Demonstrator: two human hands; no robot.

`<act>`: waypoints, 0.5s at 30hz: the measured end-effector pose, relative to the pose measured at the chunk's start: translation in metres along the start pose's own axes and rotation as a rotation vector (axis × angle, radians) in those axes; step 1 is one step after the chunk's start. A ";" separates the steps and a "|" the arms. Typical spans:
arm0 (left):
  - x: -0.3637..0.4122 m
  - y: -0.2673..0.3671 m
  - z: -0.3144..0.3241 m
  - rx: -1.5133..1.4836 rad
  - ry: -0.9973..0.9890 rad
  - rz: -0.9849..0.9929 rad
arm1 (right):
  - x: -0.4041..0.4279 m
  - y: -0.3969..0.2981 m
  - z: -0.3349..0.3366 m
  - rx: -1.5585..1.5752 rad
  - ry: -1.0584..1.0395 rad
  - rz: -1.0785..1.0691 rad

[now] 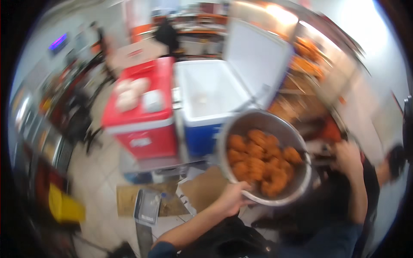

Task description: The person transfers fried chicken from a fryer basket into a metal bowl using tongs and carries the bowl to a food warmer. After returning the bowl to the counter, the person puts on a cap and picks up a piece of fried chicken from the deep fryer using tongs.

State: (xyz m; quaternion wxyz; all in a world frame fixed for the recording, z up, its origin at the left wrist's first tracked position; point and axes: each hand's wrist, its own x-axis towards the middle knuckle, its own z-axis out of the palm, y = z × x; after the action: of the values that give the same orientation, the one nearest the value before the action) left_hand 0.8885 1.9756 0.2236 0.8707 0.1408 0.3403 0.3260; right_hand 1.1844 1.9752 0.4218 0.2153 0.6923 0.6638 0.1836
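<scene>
My left hand (234, 197) grips the near rim of a round metal bowl (298, 190), thumb over the edge. The bowl is tilted towards me and holds several pieces of breaded fried food (258, 164), orange-brown in colour. To the right of the bowl, my right hand (348, 158) is raised with its fingers curled. Blur around those fingers hides whether they hold anything; a greyish metallic shape lies between them and the bowl. Just beyond the bowl stands a blue cooler (201, 135) with a white interior, its white lid (258, 58) raised.
Beside the blue cooler is a red cooler (145, 140) with several pale round bundles (129, 93) on top. Cardboard (206, 188) and a clear plastic tray (147, 206) lie lower down. A lit food display (309, 61) stands right; a person's forearm (384, 172) shows at far right.
</scene>
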 end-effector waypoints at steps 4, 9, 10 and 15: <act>-0.007 0.010 0.016 -0.019 -0.073 0.024 | -0.001 0.007 0.027 -0.049 -0.100 -0.003; -0.004 -0.010 0.022 0.047 -0.092 -0.043 | -0.030 0.038 0.035 0.114 -0.176 0.049; -0.005 -0.011 0.017 0.055 -0.070 -0.047 | -0.034 0.039 0.032 0.131 -0.214 0.084; -0.005 -0.009 0.008 0.017 -0.059 -0.061 | -0.035 0.021 0.067 0.320 -0.116 0.065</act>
State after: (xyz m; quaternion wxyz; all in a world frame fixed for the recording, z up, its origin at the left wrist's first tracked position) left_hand 0.8949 1.9655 0.2280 0.8887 0.1470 0.3215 0.2921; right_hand 1.2365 1.9362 0.3786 0.1340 0.7484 0.6482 0.0423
